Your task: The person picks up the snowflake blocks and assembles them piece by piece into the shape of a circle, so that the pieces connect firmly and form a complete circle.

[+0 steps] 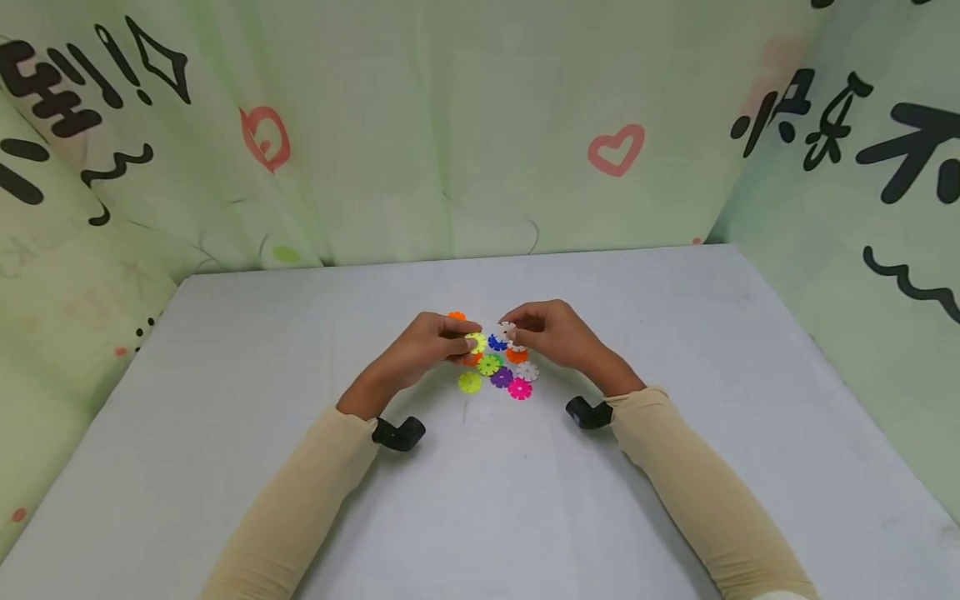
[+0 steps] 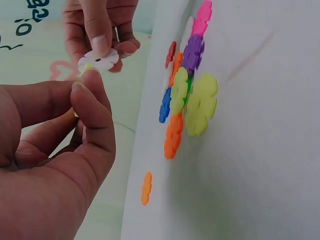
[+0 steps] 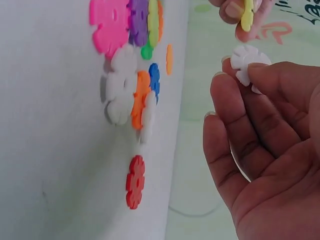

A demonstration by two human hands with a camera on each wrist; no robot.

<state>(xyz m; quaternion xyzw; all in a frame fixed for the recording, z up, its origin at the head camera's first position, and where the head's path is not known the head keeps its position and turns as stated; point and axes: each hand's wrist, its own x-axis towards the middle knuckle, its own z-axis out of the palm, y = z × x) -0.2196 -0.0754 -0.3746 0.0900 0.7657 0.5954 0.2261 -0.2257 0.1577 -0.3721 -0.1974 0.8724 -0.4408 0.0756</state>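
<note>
My left hand point(image 1: 422, 348) pinches a yellow flower-shaped plastic disc point(image 3: 247, 15) between thumb and fingers. In my right hand point(image 1: 557, 335), thumb and finger grip a white notched disc point(image 3: 246, 58), turned flat side out in the right wrist view. Both discs are held up off the table, edges close together; in the left wrist view they overlap, and I cannot tell whether they touch. Below the hands lies a loose cluster of similar discs, among them yellow-green point(image 2: 201, 106), purple point(image 1: 502, 377), pink point(image 1: 521, 389) and blue point(image 3: 154, 81). My fingers hide part of the cluster in the head view.
A red disc point(image 3: 135, 182) lies a little apart from the cluster, as does an orange disc point(image 2: 146, 188). Everything rests on a white-covered table point(image 1: 480, 508). Pale green printed curtains point(image 1: 450, 125) stand behind it and at both sides.
</note>
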